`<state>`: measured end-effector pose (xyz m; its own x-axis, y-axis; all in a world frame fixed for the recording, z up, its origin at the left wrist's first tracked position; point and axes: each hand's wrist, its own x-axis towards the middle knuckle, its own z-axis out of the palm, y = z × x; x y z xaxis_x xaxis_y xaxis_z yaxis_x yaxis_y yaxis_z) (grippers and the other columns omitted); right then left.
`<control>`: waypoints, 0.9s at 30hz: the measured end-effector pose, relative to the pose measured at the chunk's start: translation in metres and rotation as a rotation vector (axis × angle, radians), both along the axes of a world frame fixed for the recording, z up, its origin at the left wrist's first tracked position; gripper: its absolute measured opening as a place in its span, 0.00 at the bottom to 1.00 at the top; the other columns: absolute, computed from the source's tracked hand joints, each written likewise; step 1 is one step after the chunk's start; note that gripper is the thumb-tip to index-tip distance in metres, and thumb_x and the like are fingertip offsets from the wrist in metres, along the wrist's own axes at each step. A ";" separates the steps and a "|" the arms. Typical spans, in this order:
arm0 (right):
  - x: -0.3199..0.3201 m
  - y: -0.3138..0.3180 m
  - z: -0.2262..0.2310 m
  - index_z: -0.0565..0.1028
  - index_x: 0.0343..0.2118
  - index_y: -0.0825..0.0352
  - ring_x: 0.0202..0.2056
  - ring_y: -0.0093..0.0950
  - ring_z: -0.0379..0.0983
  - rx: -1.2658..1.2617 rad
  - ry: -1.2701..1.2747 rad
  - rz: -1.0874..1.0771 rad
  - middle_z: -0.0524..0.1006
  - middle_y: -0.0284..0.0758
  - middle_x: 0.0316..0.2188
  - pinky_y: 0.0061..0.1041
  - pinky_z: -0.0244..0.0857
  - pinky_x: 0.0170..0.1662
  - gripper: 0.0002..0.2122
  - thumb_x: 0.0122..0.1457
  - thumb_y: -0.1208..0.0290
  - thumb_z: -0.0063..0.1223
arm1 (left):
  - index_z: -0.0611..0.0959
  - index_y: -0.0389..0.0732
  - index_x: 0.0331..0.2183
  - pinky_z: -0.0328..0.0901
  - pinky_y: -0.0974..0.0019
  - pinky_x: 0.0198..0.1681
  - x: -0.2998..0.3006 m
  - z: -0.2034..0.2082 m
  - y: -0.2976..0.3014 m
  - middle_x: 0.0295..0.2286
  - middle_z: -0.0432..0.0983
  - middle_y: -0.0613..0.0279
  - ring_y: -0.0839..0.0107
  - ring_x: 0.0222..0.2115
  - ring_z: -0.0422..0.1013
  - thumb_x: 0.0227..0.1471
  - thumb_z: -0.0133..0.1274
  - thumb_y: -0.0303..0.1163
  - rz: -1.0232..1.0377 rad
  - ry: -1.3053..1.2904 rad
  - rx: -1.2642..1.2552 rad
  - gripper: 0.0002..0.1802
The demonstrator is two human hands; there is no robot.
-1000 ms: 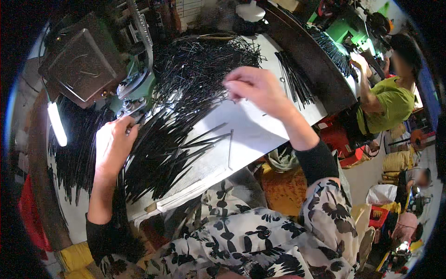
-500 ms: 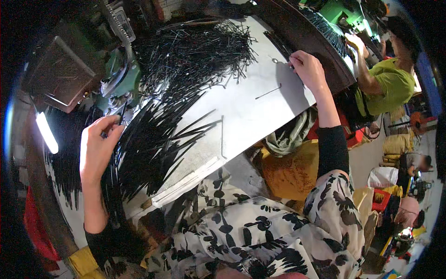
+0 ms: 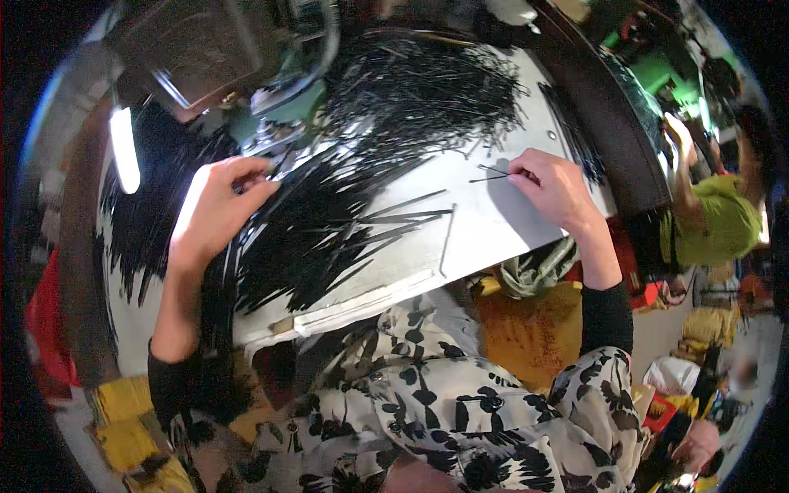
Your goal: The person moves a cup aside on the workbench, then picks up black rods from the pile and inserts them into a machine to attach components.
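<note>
My right hand is closed in a pinch over the white tabletop. From its fingertips sticks out a thin black bent piece. At the left, beside a green machine, my left hand pinches a narrow black strip; how far the strip reaches into the machine I cannot tell. Flat black strips lie in a thick bunch to the right of this hand. Behind them spreads a tangled heap of thin black pieces. One thin bent piece lies alone near the front edge.
More black strips hang at the far left by a bright tube lamp. A dark raised board borders the right side. Beyond it works a person in a yellow-green top. A brown-yellow sack stands below the table's front edge.
My head view has turned, shifting the scene rightward. My right hand has come nearer from the far right edge and now holds a thin piece. The left hand stays by the machine.
</note>
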<state>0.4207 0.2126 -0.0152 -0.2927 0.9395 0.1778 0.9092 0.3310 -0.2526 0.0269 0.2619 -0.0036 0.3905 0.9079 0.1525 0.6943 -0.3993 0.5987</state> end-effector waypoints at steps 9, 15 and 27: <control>-0.072 0.028 0.020 0.73 0.30 0.70 0.18 0.20 0.68 -0.058 0.180 0.054 0.73 0.33 0.19 0.20 0.62 0.22 0.05 0.52 0.77 0.49 | 0.77 0.31 0.33 0.60 0.79 0.18 -0.018 0.010 0.000 0.21 0.72 0.66 0.82 0.18 0.67 0.46 0.53 0.34 0.045 -0.327 -0.447 0.15; -0.150 0.049 0.024 0.71 0.35 0.71 0.13 0.15 0.64 -0.609 0.701 0.178 0.72 0.32 0.16 0.14 0.57 0.15 0.08 0.54 0.73 0.47 | 0.77 0.38 0.23 0.57 0.81 0.15 -0.025 -0.004 0.005 0.17 0.72 0.68 0.84 0.14 0.65 0.47 0.53 0.39 0.037 -0.588 -0.556 0.13; -0.192 0.069 0.017 0.71 0.38 0.71 0.12 0.13 0.62 -0.674 0.809 0.251 0.71 0.32 0.16 0.10 0.55 0.15 0.10 0.56 0.71 0.47 | 0.77 0.39 0.22 0.53 0.81 0.13 -0.022 0.001 0.007 0.16 0.72 0.69 0.84 0.11 0.63 0.47 0.53 0.41 0.010 -0.624 -0.593 0.14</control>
<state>0.2291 0.2818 0.0015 -0.5181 0.8460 -0.1261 0.3166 0.0528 -0.9471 0.0045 0.2690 -0.0022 0.3843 0.9085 -0.1643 0.1705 0.1050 0.9797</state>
